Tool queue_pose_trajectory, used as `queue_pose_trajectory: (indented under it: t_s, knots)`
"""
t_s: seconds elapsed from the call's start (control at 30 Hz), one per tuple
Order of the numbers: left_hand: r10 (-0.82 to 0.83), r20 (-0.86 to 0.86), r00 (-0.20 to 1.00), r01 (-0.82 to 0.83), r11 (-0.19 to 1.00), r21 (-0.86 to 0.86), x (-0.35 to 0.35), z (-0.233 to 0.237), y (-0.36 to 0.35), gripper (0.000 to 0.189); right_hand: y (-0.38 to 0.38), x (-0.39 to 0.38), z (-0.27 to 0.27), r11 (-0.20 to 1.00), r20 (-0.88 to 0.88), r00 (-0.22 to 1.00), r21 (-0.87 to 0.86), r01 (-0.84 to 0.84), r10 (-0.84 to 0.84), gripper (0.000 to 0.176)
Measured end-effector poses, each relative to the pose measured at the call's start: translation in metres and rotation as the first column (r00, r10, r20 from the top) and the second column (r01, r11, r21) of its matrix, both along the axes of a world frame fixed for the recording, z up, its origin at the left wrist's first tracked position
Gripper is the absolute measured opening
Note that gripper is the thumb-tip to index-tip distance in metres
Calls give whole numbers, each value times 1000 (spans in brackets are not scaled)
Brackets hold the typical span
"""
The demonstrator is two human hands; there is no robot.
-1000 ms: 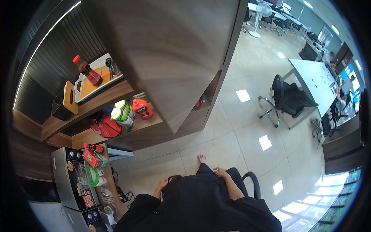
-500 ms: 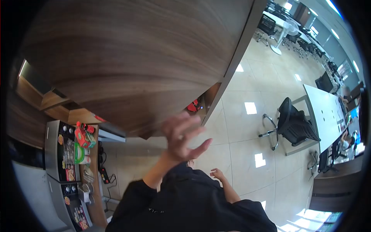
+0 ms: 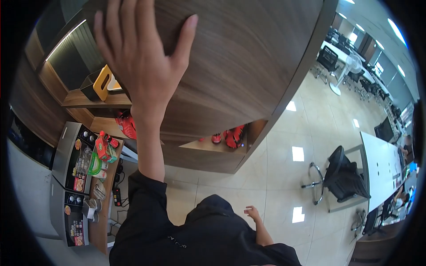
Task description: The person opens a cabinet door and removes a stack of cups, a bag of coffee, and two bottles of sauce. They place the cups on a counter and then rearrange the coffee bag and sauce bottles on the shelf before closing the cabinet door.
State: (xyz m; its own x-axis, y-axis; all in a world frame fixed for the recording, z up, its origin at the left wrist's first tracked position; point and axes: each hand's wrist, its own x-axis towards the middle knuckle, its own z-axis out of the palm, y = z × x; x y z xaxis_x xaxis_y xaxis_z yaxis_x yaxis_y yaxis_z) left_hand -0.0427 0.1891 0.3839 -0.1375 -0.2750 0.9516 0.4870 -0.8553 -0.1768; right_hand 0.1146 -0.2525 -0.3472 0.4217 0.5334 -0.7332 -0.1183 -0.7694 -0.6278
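My left hand [image 3: 143, 57] is raised, with its fingers stretched out and the thumb apart, over a brown wood-grain cabinet door [image 3: 235, 57]. The palm faces the door and seems to lie on it, though the contact is hidden. My right hand [image 3: 252, 213] hangs beside my body with nothing in it, its fingers loosely apart. Left of the door, a shelf holds a yellow-and-black container [image 3: 103, 84]. Below it a red item [image 3: 127, 125] is partly hidden by my left forearm. Under the door's lower edge, a red-and-black item [image 3: 234, 136] sits on the bottom shelf.
On the left, a counter [image 3: 105, 228] carries a red-capped bottle [image 3: 110, 140], packages and metal cups beside steel appliances [image 3: 71, 164]. A power strip [image 3: 117, 197] lies nearby. To the right stand a black office chair [image 3: 344, 175], a white table [image 3: 381, 162] and a floor fan [image 3: 344, 73].
My left hand has moved up and left, onto or close against the door. More of the shelves shows left of and below the door. My right hand stays at my side.
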Motion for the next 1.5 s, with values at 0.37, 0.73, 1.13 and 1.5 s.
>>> queue_pose_trajectory:
  t_s: [0.37,0.73,1.13,1.5]
  knots:
    - [448,-24,894,-446,893,59,9,25,-9,47,-3,-2,6,1000,-108,994,-17,-13,11,32]
    - [532,-72,844,-536,841,-66,11,20,-9,51,-3,-1,12,999,-67,998,-42,6,-9,31]
    - [327,-59,943,-331,940,-80,13,24,12,49,-5,0,0,998,-65,997,-59,-38,34,32]
    - [286,-60,956,-290,954,-78,18,24,32,49,-7,-2,0,995,-79,995,-79,-60,54,35]
